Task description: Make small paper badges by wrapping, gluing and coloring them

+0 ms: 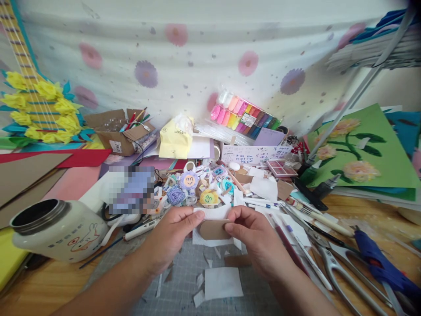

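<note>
My left hand and my right hand meet just above the grey cutting mat. Between their fingertips they pinch a small brown cardboard piece that lies against a white paper piece. Both hands are closed on it, thumbs on top. Loose white paper scraps lie on the mat below the hands. Just beyond the hands sits a heap of small coloured paper cut-outs, one with a smiley face.
A cream jar with an open mouth lies at the left. Scissors and a blue glue gun lie at the right. A cardboard box, a yellow bag, a clay set and a green flower picture stand behind.
</note>
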The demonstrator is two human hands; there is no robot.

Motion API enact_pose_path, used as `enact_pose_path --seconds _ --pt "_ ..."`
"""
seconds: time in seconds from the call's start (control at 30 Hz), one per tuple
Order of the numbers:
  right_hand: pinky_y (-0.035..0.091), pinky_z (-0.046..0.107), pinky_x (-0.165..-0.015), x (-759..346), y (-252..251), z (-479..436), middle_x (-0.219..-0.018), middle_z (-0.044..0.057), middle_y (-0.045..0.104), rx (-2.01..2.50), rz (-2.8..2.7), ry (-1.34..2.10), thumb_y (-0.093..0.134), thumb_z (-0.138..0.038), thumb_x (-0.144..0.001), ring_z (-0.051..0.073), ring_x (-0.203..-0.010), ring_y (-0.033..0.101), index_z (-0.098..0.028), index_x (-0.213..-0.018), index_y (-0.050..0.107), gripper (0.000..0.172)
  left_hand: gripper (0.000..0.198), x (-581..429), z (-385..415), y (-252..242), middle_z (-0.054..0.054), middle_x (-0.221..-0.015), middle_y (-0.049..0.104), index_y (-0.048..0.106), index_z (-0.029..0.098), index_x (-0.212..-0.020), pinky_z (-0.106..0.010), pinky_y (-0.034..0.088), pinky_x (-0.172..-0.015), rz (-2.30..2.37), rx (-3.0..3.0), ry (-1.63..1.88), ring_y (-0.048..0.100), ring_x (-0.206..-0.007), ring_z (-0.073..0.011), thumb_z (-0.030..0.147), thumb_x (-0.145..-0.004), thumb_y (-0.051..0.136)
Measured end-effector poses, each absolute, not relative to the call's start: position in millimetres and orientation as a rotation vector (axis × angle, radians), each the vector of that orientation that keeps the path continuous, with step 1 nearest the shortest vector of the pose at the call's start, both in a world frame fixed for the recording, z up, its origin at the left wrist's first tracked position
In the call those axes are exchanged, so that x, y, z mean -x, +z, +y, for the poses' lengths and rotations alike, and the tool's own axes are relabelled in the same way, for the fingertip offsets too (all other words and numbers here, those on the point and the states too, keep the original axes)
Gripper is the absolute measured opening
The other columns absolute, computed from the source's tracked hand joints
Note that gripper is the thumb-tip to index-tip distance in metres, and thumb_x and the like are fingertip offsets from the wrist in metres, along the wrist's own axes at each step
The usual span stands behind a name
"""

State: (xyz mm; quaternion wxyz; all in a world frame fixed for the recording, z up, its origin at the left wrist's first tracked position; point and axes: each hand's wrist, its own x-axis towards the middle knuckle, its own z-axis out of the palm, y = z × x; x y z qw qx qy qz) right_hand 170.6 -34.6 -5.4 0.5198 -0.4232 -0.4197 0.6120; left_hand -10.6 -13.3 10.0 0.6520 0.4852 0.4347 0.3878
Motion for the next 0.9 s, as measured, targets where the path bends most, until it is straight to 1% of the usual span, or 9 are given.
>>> enact_pose_path --seconds 0.2,0.3,0.37,0.53,0.6,0.67,0.73,0.8,0.9 --pt "0.03 0.022 -0.056 -170.7 -5.9 -33.5 -0.061 -0.005 0.05 1.045 -1.015 1.41 0.074 -0.028 -0.066 0.01 -0.058 0.041 -0.016 -0.068 0.058 0.02 0.025 11.1 -13.6 10.6 -0.001 -0.06 0.066 0.071 0.016 -0.068 -0.025 0.042 -0.057 0.94 -1.092 0.852 0.056 -0.058 -0.0152 0.04 -0.076 0.067" --pt "0.03 0.022 -0.054 -170.4 -6.8 -33.0 -0.06 -0.005 0.05 1.054 -1.041 1.382 0.074 -0.03 -0.066 0.01 -0.057 0.041 -0.017 -0.068 0.058 0.021 0.017 12.0 -13.1 10.4 0.0 -0.068 0.07 0.073 0.017 -0.079 -0.024 0.043 -0.061 0.985 -1.199 0.807 0.058 -0.064 -0.0156 0.032 -0.07 0.073" --pt "0.03 0.022 -0.053 -169.4 -7.4 -32.7 -0.06 -0.004 0.05 1.057 -1.053 1.368 0.074 -0.03 -0.066 0.01 -0.057 0.041 -0.017 -0.068 0.057 0.022 0.015 11.5 -12.9 10.5 0.001 -0.069 0.069 0.072 0.018 -0.08 -0.024 0.042 -0.06 1.051 -1.266 0.795 0.057 -0.063 -0.0147 0.026 -0.068 0.074" --pt "0.033 0.02 -0.052 -166.1 -8.4 -32.4 -0.064 -0.007 0.049 0.999 -1.014 1.305 0.074 -0.021 -0.063 0.01 -0.058 0.044 -0.022 -0.08 0.05 0.03 0.012 9.0 -12.0 12.4 0.001 -0.069 0.068 0.07 0.017 -0.079 -0.024 0.042 -0.059 1.103 -1.316 0.815 0.055 -0.061 -0.0144 0.024 -0.071 0.067" --pt "0.038 0.021 -0.056 -166.5 -7.5 -32.8 -0.07 -0.006 0.053 0.972 -1.036 1.304 0.072 -0.019 -0.064 0.011 -0.063 0.049 -0.024 -0.092 0.049 0.036 0.01 9.0 -11.5 13.5 0.002 -0.066 0.065 0.069 0.016 -0.077 -0.023 0.04 -0.055 1.115 -1.346 0.81 0.053 -0.058 -0.0136 0.023 -0.07 0.065" --pt "0.041 0.024 -0.06 -168.0 -6.0 -33.7 -0.079 -0.004 0.056 0.974 -1.091 1.312 0.071 -0.017 -0.065 0.013 -0.069 0.054 -0.026 -0.107 0.048 0.048 0.007 9.2 -11.3 14.8 0.004 -0.058 0.059 0.068 0.016 -0.071 -0.022 0.034 -0.05 1.156 -1.414 0.793 0.047 -0.053 -0.0122 0.022 -0.069 0.064" --pt "0.043 0.026 -0.064 -169.5 -4.8 -34.7 -0.086 -0.002 0.057 1.013 -1.169 1.305 0.069 -0.015 -0.064 0.014 -0.073 0.056 -0.026 -0.115 0.047 0.056 0.006 8.8 -11.6 16.5 0.005 -0.052 0.053 0.065 0.016 -0.064 -0.022 0.03 -0.047 1.197 -1.483 0.771 0.042 -0.049 -0.0115 0.022 -0.067 0.063" --pt "0.044 0.028 -0.066 -170.0 -4.3 -35.7 -0.084 -0.002 0.057 1.075 -1.241 1.269 0.066 -0.014 -0.065 0.015 -0.074 0.056 -0.025 -0.114 0.051 0.053 0.009 7.5 -12.7 19.0 0.006 -0.049 0.047 0.061 0.018 -0.057 -0.022 0.028 -0.046 1.243 -1.561 0.756 0.039 -0.048 -0.0117 0.021 -0.065 0.062" --pt "0.043 0.029 -0.067 -168.8 -4.8 -36.8 -0.077 -0.003 0.056 1.125 -1.271 1.216 0.064 -0.015 -0.066 0.015 -0.072 0.056 -0.023 -0.106 0.057 0.042 0.011 5.5 -14.7 22.3 0.006 -0.048 0.045 0.057 0.019 -0.052 -0.023 0.028 -0.047 1.313 -1.658 0.781 0.039 -0.049 -0.0124 0.018 -0.062 0.061"
